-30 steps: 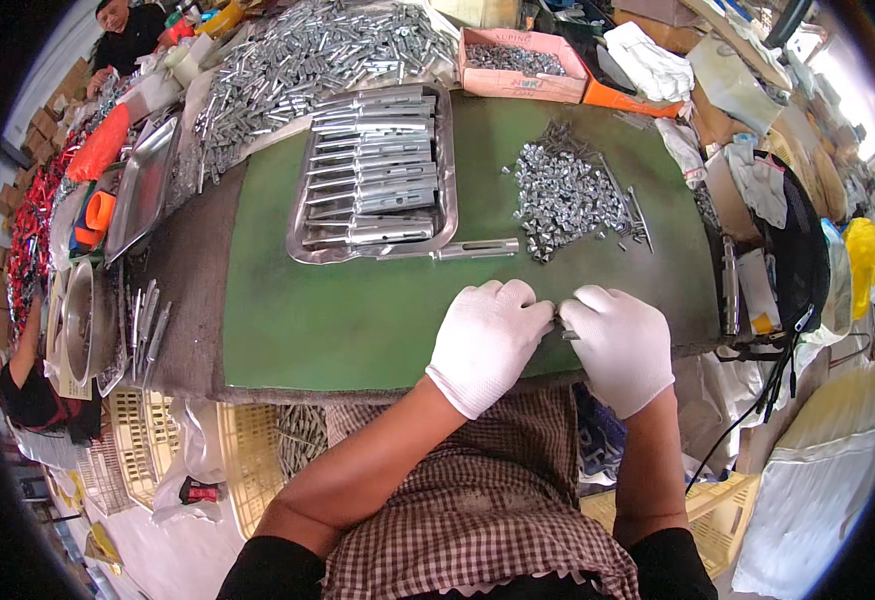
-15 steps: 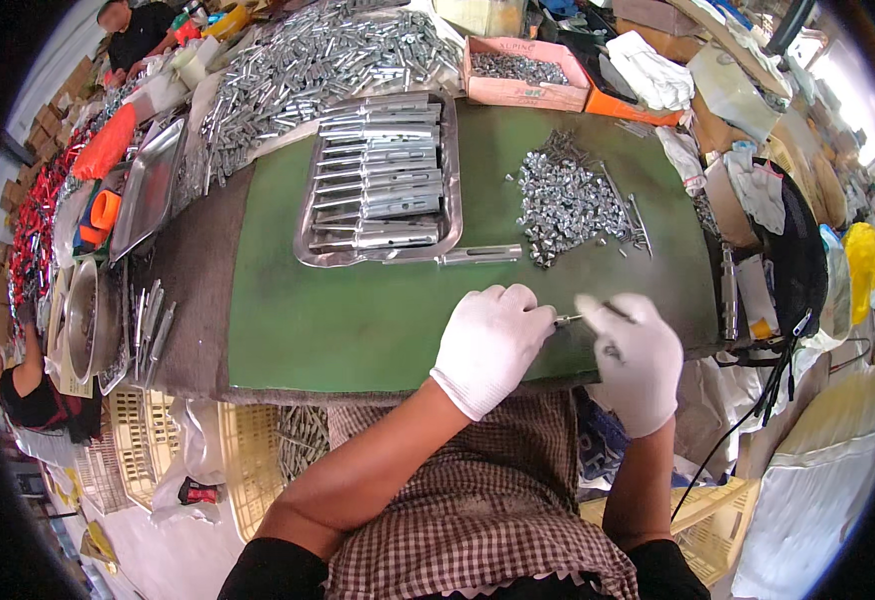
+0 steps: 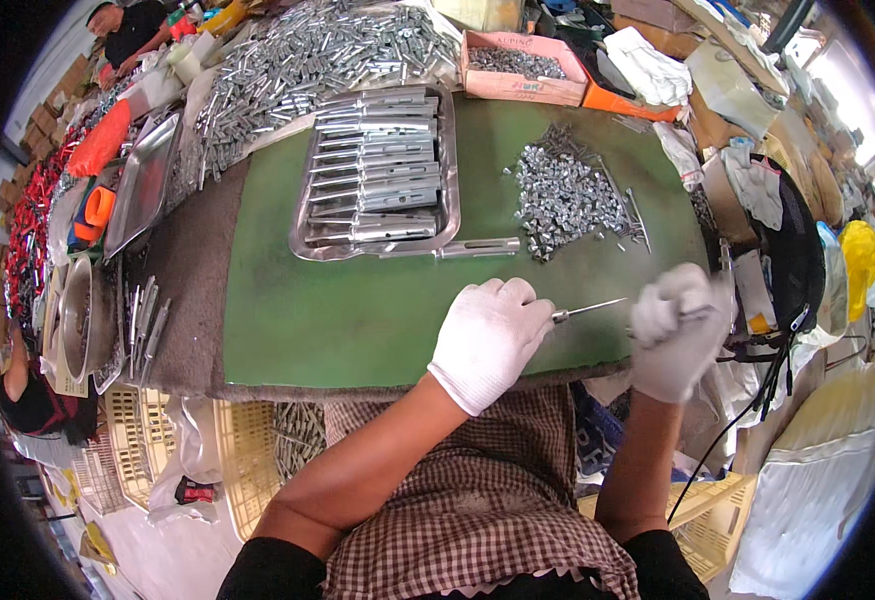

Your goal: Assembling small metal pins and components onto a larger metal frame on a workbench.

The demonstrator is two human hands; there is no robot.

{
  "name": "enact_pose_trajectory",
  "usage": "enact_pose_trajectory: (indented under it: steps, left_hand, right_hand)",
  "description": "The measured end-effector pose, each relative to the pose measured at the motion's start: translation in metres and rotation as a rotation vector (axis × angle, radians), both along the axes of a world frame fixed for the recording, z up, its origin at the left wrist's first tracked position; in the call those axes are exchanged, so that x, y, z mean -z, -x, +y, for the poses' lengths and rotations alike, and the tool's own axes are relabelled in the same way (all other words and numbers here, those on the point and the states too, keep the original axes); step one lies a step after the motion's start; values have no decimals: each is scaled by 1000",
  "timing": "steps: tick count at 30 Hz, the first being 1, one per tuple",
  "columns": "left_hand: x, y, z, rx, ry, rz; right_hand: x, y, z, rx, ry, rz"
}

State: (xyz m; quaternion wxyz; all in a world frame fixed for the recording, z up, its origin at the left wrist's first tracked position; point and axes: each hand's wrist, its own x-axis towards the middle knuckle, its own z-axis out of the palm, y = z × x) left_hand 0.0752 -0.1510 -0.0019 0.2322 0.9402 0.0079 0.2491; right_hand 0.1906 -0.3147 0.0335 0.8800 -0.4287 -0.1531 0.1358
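Observation:
My left hand (image 3: 491,340), in a white glove, is closed round a metal piece from which a thin pointed rod (image 3: 598,306) sticks out to the right over the green mat (image 3: 378,330). Most of that piece is hidden in the palm. To the right, my gloved right hand (image 3: 680,335) is smeared by motion beside a metal tube (image 3: 726,262) at the mat's right edge; its fingers look curled, but I cannot tell what they hold. Beyond my hands lie a heap of small shiny metal fittings (image 3: 566,200) and a slotted metal tube (image 3: 480,247).
A steel tray (image 3: 303,225) holds several slotted tubes with rods. Behind it spreads a large pile of metal tubes (image 3: 308,70). A pink box (image 3: 523,85) of small parts stands at the back. Two other people (image 3: 138,35) are at the left. A black bag (image 3: 803,250) sits right.
My right hand has moved right, away from the rod's tip, toward the tube at the mat's edge. More of the rod now shows. My left hand keeps its grip almost in place.

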Motion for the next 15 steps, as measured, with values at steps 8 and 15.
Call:
enact_pose_trajectory:
  steps: [8, 15]
  left_hand:
    - [3, 0, 0, -6, -29, -29]
    - [4, 2, -1, -18, -27, -35]
  right_hand:
    - [26, 8, 52, -138, 151, -39]
    - [24, 10, 50, -217, -35, -111]
